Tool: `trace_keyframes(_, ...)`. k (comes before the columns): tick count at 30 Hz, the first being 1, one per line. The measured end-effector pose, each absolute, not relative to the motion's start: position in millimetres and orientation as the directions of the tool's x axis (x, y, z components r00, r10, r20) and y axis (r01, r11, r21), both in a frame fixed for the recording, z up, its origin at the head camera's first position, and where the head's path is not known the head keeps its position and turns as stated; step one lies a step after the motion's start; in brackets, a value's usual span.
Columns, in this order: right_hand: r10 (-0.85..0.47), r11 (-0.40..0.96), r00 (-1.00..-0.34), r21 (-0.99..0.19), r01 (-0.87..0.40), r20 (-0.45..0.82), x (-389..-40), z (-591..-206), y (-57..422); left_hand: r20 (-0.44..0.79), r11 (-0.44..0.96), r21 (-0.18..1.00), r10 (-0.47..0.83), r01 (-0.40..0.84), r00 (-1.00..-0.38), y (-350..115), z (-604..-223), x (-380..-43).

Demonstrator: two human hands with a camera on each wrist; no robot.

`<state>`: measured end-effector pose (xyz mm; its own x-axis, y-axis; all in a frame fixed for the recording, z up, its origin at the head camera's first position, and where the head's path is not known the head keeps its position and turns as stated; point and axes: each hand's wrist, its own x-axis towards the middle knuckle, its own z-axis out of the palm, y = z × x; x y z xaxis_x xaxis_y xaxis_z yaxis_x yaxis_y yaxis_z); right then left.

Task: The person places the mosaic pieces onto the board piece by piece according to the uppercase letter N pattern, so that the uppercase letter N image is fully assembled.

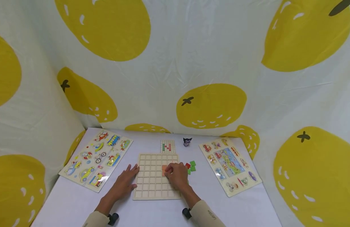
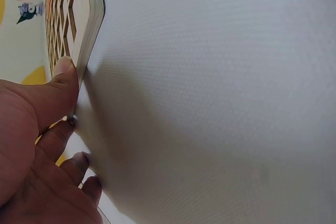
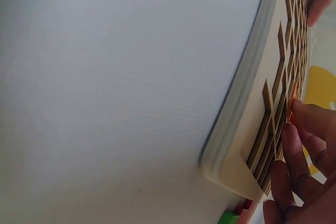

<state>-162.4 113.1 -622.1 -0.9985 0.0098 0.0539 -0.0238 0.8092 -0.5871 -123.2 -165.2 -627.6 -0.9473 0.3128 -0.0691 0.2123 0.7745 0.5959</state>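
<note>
Pinching at an orange tile, the right hand (image 1: 177, 175) had its thumb and bent fingertips drawn together over the wooden grid board (image 1: 152, 186). Two orange tiles (image 1: 164, 167) showed right at those fingertips, one just beyond them and one partly covered; whether the tile in the pinch lay flat in its compartment, I could not tell. To the left of the pinch, the left hand (image 1: 125, 182) had its fingers spread and relaxed, the thumb resting on the rim of the board and the index fingertip at the same side, farther away.

Just right of the right knuckles lay a red tile (image 1: 187, 165) and several green tiles (image 1: 193, 163), some partly hidden by the hand. Straight beyond the right fingers, at the board's far edge, was a small pattern card (image 1: 167, 146) with coloured squares, and a little dark figurine (image 1: 187, 142) stood to the right of it. A picture puzzle (image 1: 98, 159) lay left of the left fingers, another puzzle board (image 1: 230, 165) well right of the right ones.
</note>
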Motion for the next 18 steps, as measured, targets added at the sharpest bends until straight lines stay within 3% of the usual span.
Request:
trace_keyframes(7,-0.003,0.805,-0.998,-0.593,-0.036,0.057,-159.9,-619.2,114.9,-0.072,0.776,0.591,0.323,0.221,-0.944,-164.6,-626.2,-123.5)
trace_keyframes(13,-0.036,0.73,-0.999,-0.681,-0.054,0.041,-157.4,-613.7,128.3,-0.073,0.78,0.586,0.322,0.221,-0.944,-165.0,-626.9,-124.3)
trace_keyframes(18,0.032,0.685,-0.998,-0.728,-0.02,0.058,-164.6,-614.1,149.1,-0.079,0.781,0.584,0.326,0.221,-0.942,-165.7,-628.7,-125.0)
